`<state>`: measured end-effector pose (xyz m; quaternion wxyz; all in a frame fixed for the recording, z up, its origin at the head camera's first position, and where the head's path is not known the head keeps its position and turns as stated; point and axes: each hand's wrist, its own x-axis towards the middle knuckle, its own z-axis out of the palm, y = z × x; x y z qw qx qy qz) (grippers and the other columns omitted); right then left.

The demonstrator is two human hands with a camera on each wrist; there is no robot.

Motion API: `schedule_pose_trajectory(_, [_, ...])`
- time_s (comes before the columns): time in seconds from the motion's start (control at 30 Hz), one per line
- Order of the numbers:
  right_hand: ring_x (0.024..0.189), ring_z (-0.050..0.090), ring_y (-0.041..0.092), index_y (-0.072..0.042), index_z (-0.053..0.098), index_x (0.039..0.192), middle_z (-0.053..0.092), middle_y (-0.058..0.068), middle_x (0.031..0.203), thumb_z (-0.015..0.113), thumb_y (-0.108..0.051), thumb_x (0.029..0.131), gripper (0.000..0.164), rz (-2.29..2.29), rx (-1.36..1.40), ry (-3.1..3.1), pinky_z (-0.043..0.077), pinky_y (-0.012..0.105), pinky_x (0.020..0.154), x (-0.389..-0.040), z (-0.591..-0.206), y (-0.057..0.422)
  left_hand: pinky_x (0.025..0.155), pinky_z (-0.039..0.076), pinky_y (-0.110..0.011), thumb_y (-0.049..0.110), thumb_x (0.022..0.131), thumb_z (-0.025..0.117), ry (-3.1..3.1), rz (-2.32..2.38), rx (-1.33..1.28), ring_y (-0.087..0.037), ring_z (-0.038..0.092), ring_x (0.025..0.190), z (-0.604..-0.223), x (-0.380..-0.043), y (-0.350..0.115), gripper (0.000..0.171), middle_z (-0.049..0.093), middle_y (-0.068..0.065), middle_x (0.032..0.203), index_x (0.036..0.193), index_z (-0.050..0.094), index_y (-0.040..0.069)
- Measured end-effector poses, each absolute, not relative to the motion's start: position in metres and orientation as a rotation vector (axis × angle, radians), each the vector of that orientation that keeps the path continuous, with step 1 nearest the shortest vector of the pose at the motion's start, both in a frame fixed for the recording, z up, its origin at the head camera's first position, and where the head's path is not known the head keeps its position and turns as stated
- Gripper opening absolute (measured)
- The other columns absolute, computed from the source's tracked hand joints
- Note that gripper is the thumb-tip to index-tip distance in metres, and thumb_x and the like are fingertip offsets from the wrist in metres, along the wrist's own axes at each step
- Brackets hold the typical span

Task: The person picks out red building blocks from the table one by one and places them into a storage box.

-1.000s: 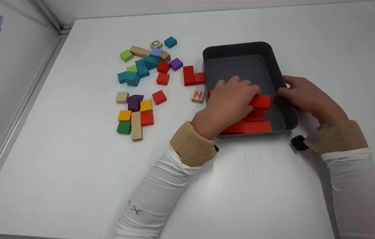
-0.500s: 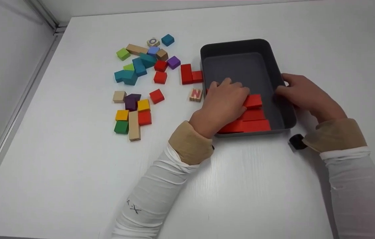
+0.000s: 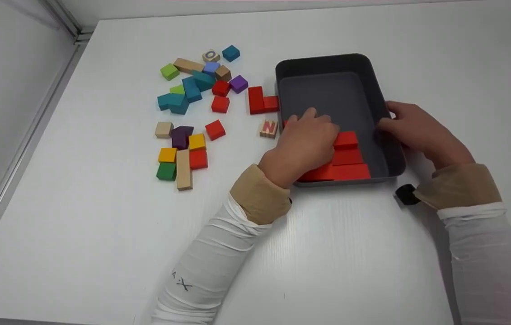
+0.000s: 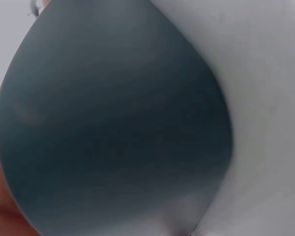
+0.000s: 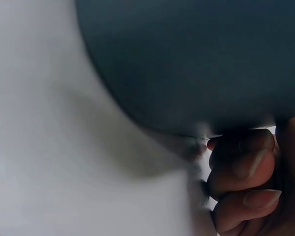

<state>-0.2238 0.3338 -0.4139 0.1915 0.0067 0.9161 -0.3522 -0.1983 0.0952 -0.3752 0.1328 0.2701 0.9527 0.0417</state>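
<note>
A dark grey tray (image 3: pixel 332 80) holds red blocks (image 3: pixel 350 171) packed in rows at its near end. My left hand (image 3: pixel 304 146) reaches over the tray's left wall, bent fingers down among these blocks. Its fingertips and thumb are hidden, so whether it pinches a block cannot be seen. With the thumb inside and the fingers outside, my right hand (image 3: pixel 413 128) grips the tray's right wall. Curled fingers (image 5: pixel 243 169) show against the tray wall (image 5: pixel 187 64) in the right wrist view. A dark blurred surface (image 4: pixel 113 118) fills most of the left wrist view.
Left of the tray lie two touching red blocks (image 3: pixel 256 100) and a letter N block (image 3: pixel 268 128). Farther left are several coloured blocks (image 3: pixel 192 89) in a loose cluster, with a wooden bar (image 3: pixel 184 169) among the nearer ones. A white wall stands at the table's left edge.
The rearmost red block beside my left hand has shifted left, into line with the rows in front. My left hand has drawn slightly left. My right hand keeps its hold on the tray.
</note>
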Motion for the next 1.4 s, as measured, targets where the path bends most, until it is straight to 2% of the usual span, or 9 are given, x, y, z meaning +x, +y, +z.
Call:
schedule_pose_trajectory(0.23, [0.074, 0.057, 0.011, -0.008, 0.048, 0.144, 0.057, -0.004, 0.084, 0.043, -0.026, 0.101, 0.048, -1.003, 0.033, 2.568, 0.048, 0.029, 0.063, -0.224, -0.412, 0.333, 0.109, 0.048, -0.041, 0.029, 0.099, 0.066, 2.776, 0.093, 0.798, -0.019, 0.052, 0.126, -0.375, -0.198, 0.092, 0.044, 0.065, 0.000, 0.137, 0.143, 0.064, 0.023])
schedule_pose_trajectory(0.37, [0.076, 0.058, 0.012, -0.009, 0.048, 0.145, 0.059, -0.003, 0.088, 0.043, -0.027, 0.101, 0.048, -0.999, 0.035, 2.563, 0.049, 0.029, 0.064, -0.223, -0.414, 0.333, 0.109, 0.049, -0.040, 0.031, 0.098, 0.068, 2.767, 0.101, 0.795, -0.019, 0.051, 0.127, -0.378, -0.198, 0.088, 0.047, 0.063, 0.001, 0.141, 0.145, 0.062, 0.024])
schedule_pose_trajectory(0.53, [0.077, 0.058, 0.013, -0.010, 0.049, 0.145, 0.059, 0.000, 0.092, 0.043, -0.028, 0.101, 0.048, -1.000, 0.028, 2.576, 0.050, 0.030, 0.063, -0.224, -0.416, 0.332, 0.109, 0.048, -0.040, 0.035, 0.101, 0.063, 2.754, 0.104, 0.800, -0.018, 0.050, 0.128, -0.377, -0.198, 0.085, 0.047, 0.061, 0.001, 0.143, 0.147, 0.060, 0.024])
schedule_pose_trajectory(0.77, [0.075, 0.057, 0.013, -0.009, 0.048, 0.144, 0.058, -0.003, 0.085, 0.042, -0.027, 0.101, 0.047, -0.990, 0.039, 2.560, 0.049, 0.031, 0.063, -0.223, -0.419, 0.333, 0.118, 0.043, -0.042, 0.037, 0.105, 0.056, 2.736, 0.138, 0.795, -0.020, 0.043, 0.146, -0.372, -0.190, 0.083, 0.060, 0.046, -0.001, 0.159, 0.161, 0.038, 0.028])
schedule_pose_trajectory(0.87, [0.076, 0.058, 0.010, -0.008, 0.047, 0.145, 0.060, -0.004, 0.090, 0.043, -0.027, 0.101, 0.048, -0.996, 0.035, 2.562, 0.049, 0.029, 0.064, -0.224, -0.418, 0.334, 0.120, 0.040, -0.043, 0.038, 0.105, 0.056, 2.751, 0.172, 0.798, -0.020, 0.041, 0.149, -0.363, -0.188, 0.079, 0.062, 0.043, -0.001, 0.162, 0.163, 0.033, 0.029])
schedule_pose_trajectory(1.0, [0.079, 0.059, 0.010, -0.007, 0.046, 0.147, 0.062, -0.002, 0.095, 0.043, -0.027, 0.101, 0.050, -0.983, 0.043, 2.556, 0.050, 0.029, 0.066, -0.224, -0.419, 0.334, 0.121, 0.040, -0.044, 0.039, 0.105, 0.057, 2.761, 0.220, 0.797, -0.021, 0.041, 0.149, -0.352, -0.185, 0.068, 0.065, 0.042, -0.001, 0.162, 0.164, 0.031, 0.029])
schedule_pose_trajectory(1.2, [0.079, 0.059, 0.012, -0.009, 0.048, 0.146, 0.062, 0.000, 0.095, 0.043, -0.029, 0.102, 0.048, -0.983, 0.041, 2.572, 0.050, 0.030, 0.065, -0.222, -0.418, 0.334, 0.115, 0.046, -0.039, 0.039, 0.104, 0.061, 2.796, 0.284, 0.750, -0.020, 0.046, 0.143, -0.344, -0.193, 0.043, 0.068, 0.045, -0.003, 0.159, 0.164, 0.032, 0.027])
schedule_pose_trajectory(1.4, [0.082, 0.059, 0.014, -0.010, 0.048, 0.146, 0.062, 0.003, 0.102, 0.042, -0.030, 0.102, 0.049, -0.967, 0.050, 2.562, 0.050, 0.031, 0.067, -0.224, -0.414, 0.333, 0.115, 0.048, -0.038, 0.036, 0.102, 0.066, 2.821, 0.441, 0.531, -0.020, 0.044, 0.147, -0.341, -0.213, 0.013, 0.070, 0.043, -0.002, 0.162, 0.163, 0.033, 0.028])
